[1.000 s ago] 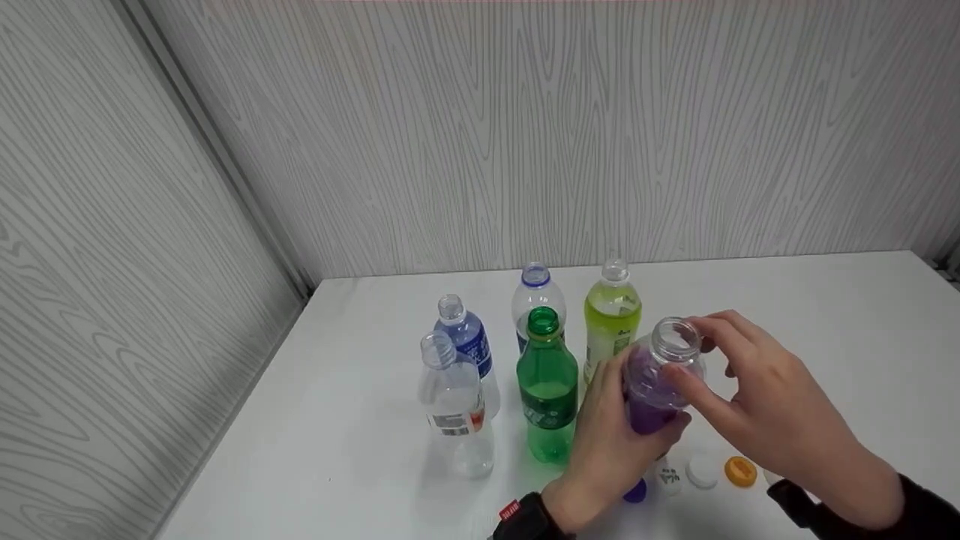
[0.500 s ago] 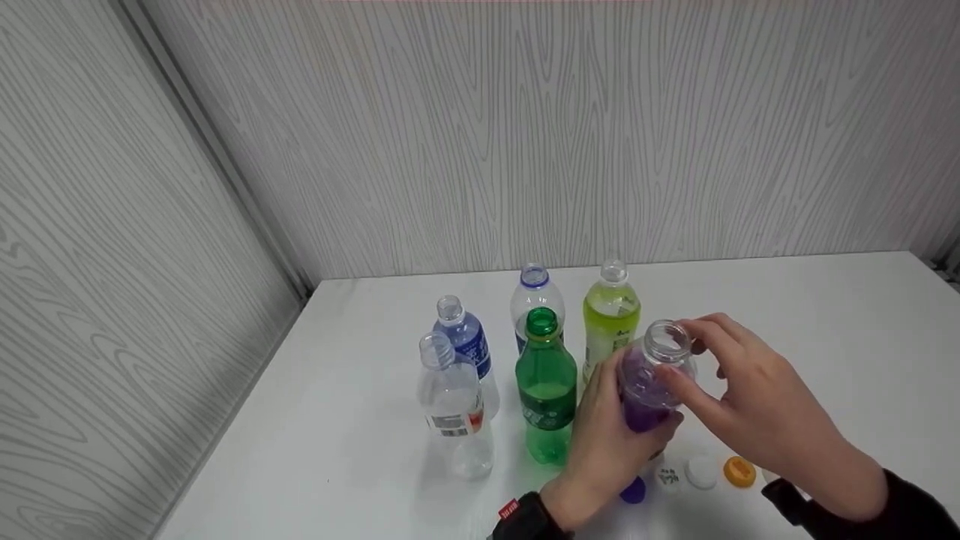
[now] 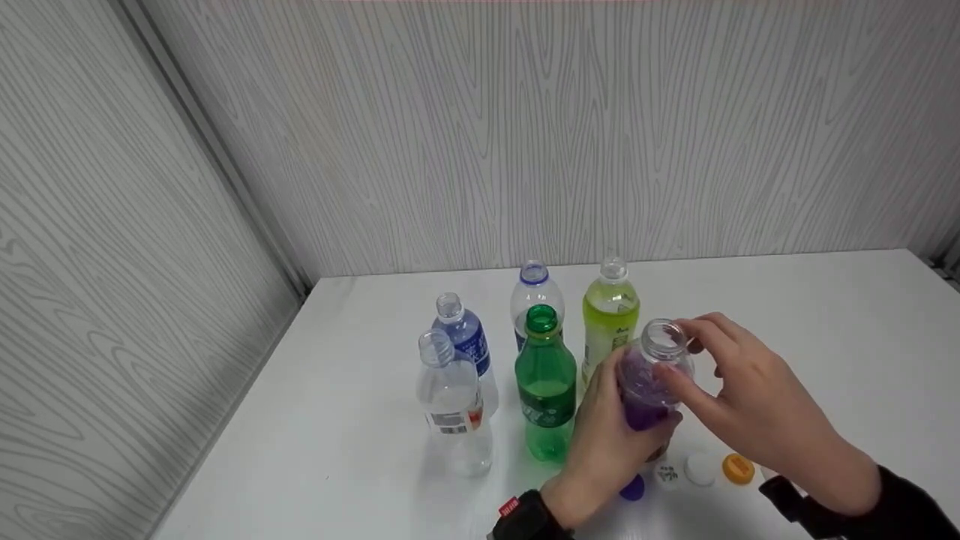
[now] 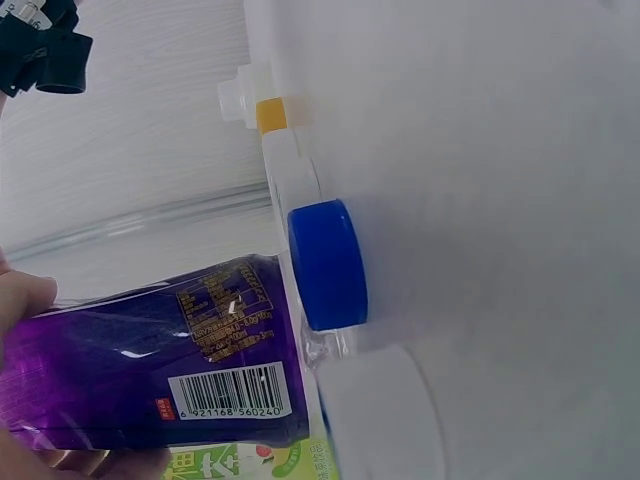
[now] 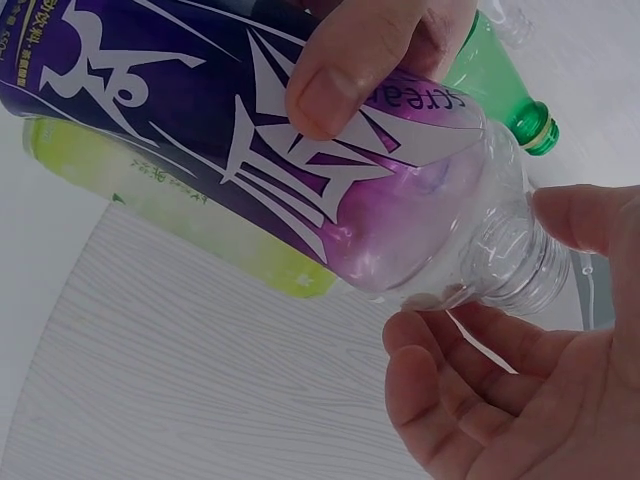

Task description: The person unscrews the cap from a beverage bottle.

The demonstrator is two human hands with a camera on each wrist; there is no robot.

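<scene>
A clear-necked bottle with a purple sleeve (image 3: 643, 394) is gripped round its body by my left hand (image 3: 609, 446). Its mouth is uncapped and faces up toward the head camera. My right hand (image 3: 757, 401) has thumb and fingers on either side of the bottle's neck, pinching it; the right wrist view shows the thumb at the thread of the bottle (image 5: 420, 215) and fingers curled beneath. The barcode side of the bottle (image 4: 150, 360) fills the lower left wrist view. Just behind the left hand stands an uncapped green bottle (image 3: 547, 375).
Uncapped bottles stand left and behind: a clear one (image 3: 454, 405), a blue-labelled one (image 3: 469, 337), a blue-ringed one (image 3: 534, 300) and a yellow-green one (image 3: 611, 319). Loose caps lie in front: blue-purple (image 3: 632, 489), printed white (image 3: 666, 475), plain white (image 3: 701, 470), orange (image 3: 739, 469).
Both hands and the purple bottle have shifted slightly left and a little lower. The hold on the bottle looks the same; the other bottles and caps stay in place.
</scene>
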